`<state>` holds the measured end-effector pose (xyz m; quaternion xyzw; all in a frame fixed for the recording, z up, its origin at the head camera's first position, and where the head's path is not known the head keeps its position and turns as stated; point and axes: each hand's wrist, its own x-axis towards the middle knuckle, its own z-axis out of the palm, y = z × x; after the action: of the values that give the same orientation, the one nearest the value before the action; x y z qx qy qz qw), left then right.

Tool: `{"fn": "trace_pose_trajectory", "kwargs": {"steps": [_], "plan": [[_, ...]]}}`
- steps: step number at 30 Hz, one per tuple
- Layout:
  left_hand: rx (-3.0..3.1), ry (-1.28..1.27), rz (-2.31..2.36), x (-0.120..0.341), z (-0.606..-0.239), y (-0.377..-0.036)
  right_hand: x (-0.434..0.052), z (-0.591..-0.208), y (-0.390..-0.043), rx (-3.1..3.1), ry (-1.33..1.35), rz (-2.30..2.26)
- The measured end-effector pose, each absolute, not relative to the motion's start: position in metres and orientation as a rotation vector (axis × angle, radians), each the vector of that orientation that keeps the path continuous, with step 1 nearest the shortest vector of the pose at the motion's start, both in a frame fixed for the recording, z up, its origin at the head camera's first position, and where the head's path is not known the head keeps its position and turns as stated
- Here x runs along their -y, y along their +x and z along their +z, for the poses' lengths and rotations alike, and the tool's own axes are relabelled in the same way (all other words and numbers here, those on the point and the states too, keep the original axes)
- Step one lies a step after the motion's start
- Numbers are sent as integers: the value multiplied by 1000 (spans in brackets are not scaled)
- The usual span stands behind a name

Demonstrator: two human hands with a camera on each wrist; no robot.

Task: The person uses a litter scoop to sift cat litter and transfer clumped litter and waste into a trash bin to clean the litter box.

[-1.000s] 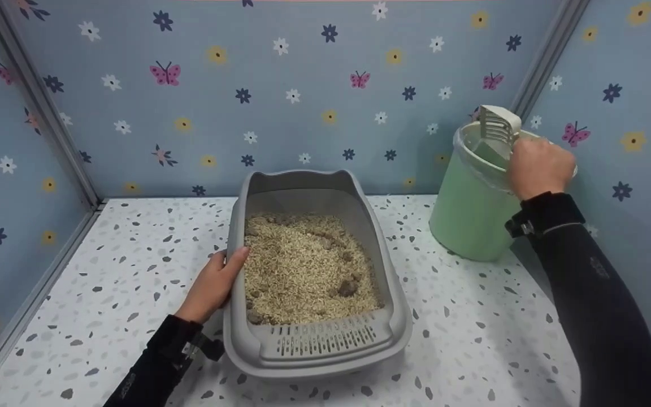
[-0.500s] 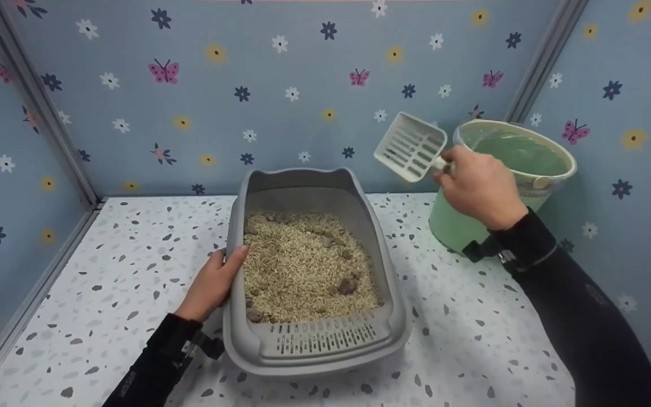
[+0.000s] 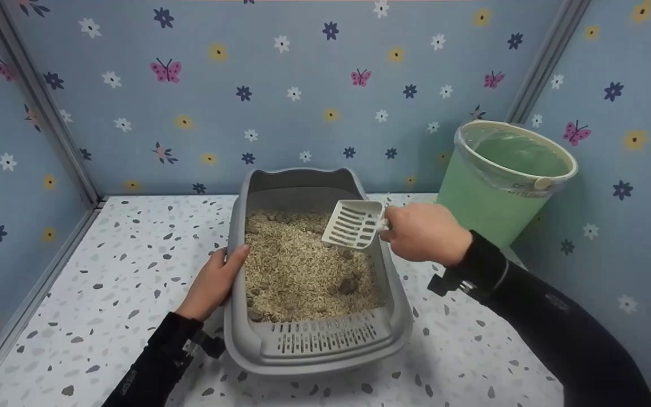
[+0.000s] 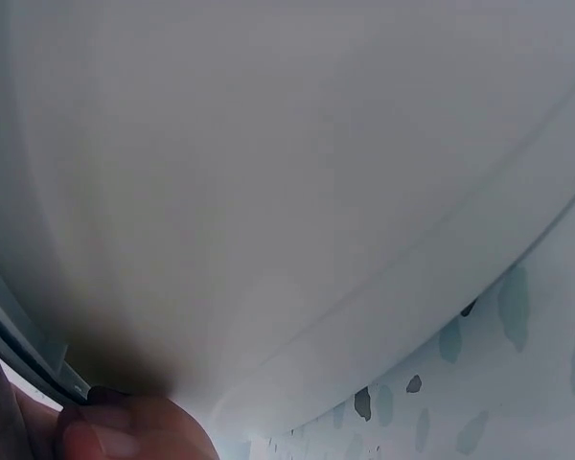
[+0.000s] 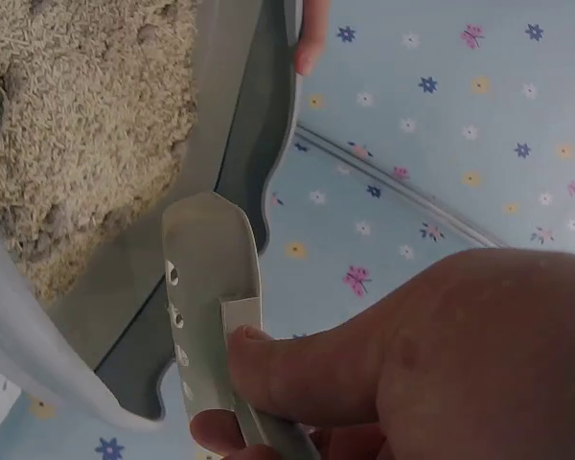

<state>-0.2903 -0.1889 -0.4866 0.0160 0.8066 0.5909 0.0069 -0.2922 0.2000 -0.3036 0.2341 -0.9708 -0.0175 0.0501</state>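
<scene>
The right hand point(image 3: 424, 233) pinches the handle of the slotted scoop point(image 3: 354, 224), angling it above the litter point(image 3: 297, 271) at the tray's far right; fingers curl round the handle for control. The left hand point(image 3: 212, 285) clasps the left rim of the grey litter tray point(image 3: 314, 353), thumb over the edge, apparently bracing it; the lined green bin point(image 3: 500, 181) stands near, to the right.

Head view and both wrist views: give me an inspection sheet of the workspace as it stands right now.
Surface: white speckled table, dry as far as can be seen.
Job's things: grey litter box filled with beige litter, several dark clumps in it; white slotted scoop above the litter's far right part, empty.
Clutter: nothing seen.
Grips: left hand holds the box's left rim; right hand grips the scoop's handle.
Cables: nothing seen; black wrist straps only.
Surroundings: green lined bin at the far right corner; blue walls with flowers and butterflies.
</scene>
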Motion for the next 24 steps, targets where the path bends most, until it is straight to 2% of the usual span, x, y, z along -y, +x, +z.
{"fn": "trace_pose_trajectory", "kwargs": {"steps": [10,24], "plan": [[-2531,22,1821,189,-486,-290,-168,-327,-292,3170,828,-549],[-2521,33,1844,190,-488,-293,-137,-302,-301,3332,982,-850]]}}
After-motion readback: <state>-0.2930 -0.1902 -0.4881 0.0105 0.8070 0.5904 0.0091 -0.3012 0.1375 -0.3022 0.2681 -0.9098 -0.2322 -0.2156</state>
